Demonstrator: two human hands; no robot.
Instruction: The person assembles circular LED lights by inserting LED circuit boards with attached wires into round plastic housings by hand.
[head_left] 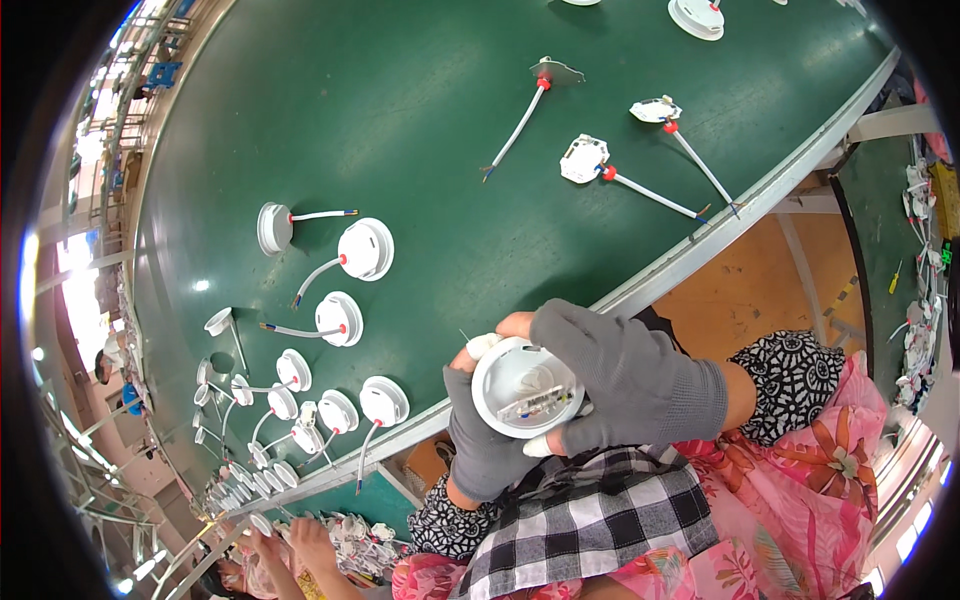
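Note:
Both my hands wear grey fingerless gloves, with white coverings on some fingertips. Between them, just off the table's near edge, is a round white lamp housing (507, 372), its open side facing up. Inside it a small circuit board (540, 402) with tiny parts sits at a tilt. My left hand (484, 440) is closed around the housing's left and lower side. My right hand (630, 380) grips it from the right, fingers at the upper rim and thumb near the lower rim. Parts of the fingers are hidden under the housing.
On the green table (430, 140) lie three boards with white cables, one a white octagonal board (584, 160). White round housings with cables (366, 250) spread along the left. A metal edge rail (690, 245) borders the table. Another person's hands (310, 545) work at the lower left.

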